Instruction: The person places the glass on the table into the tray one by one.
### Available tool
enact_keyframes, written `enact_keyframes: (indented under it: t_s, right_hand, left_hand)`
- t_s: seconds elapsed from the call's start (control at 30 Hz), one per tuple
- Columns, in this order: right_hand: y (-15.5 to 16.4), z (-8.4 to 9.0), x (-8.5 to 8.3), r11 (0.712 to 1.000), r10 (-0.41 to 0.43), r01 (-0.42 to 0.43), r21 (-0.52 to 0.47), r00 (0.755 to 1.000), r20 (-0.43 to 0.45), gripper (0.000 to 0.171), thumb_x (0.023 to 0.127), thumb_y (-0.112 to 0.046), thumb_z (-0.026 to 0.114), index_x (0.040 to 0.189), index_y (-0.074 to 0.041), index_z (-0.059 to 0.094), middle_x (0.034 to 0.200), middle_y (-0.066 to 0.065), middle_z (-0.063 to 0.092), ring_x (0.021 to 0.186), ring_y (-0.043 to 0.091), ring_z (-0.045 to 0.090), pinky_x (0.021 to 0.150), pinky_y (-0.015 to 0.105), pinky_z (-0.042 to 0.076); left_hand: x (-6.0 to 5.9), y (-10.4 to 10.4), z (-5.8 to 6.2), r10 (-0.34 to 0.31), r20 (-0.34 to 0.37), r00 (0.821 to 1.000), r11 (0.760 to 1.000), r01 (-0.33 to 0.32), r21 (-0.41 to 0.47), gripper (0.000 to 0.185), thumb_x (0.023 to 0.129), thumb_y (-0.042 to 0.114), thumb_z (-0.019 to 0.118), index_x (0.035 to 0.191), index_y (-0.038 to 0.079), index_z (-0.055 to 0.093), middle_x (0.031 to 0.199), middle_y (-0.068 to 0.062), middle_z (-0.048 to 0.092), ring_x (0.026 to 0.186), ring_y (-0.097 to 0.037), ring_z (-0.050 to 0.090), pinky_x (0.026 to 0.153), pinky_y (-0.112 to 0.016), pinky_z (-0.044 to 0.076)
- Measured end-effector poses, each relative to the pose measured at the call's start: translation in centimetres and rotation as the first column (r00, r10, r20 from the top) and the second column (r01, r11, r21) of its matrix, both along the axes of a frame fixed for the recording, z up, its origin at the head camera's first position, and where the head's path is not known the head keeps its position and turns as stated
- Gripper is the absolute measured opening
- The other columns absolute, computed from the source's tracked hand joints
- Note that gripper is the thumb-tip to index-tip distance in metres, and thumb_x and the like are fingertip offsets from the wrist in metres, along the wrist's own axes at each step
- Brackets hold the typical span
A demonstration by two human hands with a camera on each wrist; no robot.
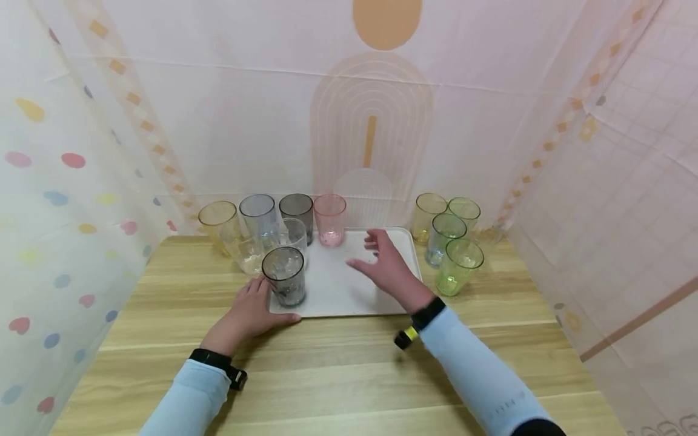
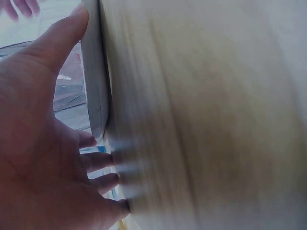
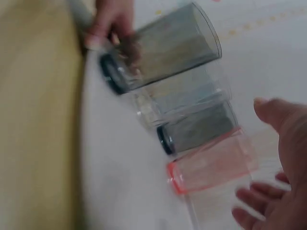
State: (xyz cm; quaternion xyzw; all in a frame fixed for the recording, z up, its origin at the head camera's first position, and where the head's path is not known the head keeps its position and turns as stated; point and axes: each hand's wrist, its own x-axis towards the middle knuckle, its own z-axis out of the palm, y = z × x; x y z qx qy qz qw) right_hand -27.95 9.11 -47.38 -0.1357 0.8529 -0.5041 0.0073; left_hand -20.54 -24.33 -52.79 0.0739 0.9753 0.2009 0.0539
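Note:
A white tray (image 1: 354,297) lies mid-table. My left hand (image 1: 260,306) rests against its front-left corner, thumb laid along the front edge and fingers up the left side, beside a dark grey cup (image 1: 285,275) standing on the tray. The left wrist view shows that hand (image 2: 43,134) with its thumb on the tray's rim (image 2: 96,96). My right hand (image 1: 382,263) hovers over the tray's right half, fingers spread, holding nothing. A pink cup (image 1: 329,219), another grey cup (image 1: 297,212) and a clear cup (image 1: 294,236) stand at the tray's far left. In the right wrist view my right hand (image 3: 280,167) is near the pink cup (image 3: 211,165).
Left of the tray stand a yellow cup (image 1: 218,221), a blue-grey cup (image 1: 259,218) and a clear cup (image 1: 248,251). To the right are a yellow cup (image 1: 428,215) and three greenish cups (image 1: 459,266). Cloth walls enclose the wooden table (image 1: 338,375) on three sides.

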Motion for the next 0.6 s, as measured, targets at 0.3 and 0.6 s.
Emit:
enact_keyframes:
  t_s: [0.3, 0.6]
  right_hand:
    - [9.5, -1.7, 8.5, 0.968, -0.247, 0.245, -0.054, 0.968, -0.046, 0.034, 0.099, -0.031, 0.087, 0.116, -0.008, 0.069, 0.104, 0.012, 0.073, 0.094, 0.025, 0.068, 0.081, 0.035, 0.061]
    - [15.7, -2.1, 8.4, 0.837, -0.548, 0.545, -0.058, 0.831, -0.100, 0.065, 0.098, -0.037, 0.088, 0.133, 0.004, 0.050, 0.123, 0.021, 0.054, 0.112, 0.035, 0.055, 0.091, 0.039, 0.048]
  left_hand:
    - [0.0, -0.2, 0.0, -0.005, -0.022, 1.000, 1.000, 0.005, 0.008, 0.140, 0.080, 0.079, 0.085, 0.165, -0.015, 0.027, 0.170, -0.042, 0.028, 0.155, -0.063, 0.027, 0.129, -0.073, 0.023]
    - [-0.1, -0.2, -0.3, -0.002, -0.001, 1.000, 1.000, 0.002, 0.009, 0.140, 0.081, 0.080, 0.084, 0.166, -0.015, 0.025, 0.171, -0.042, 0.026, 0.156, -0.065, 0.025, 0.129, -0.075, 0.021]
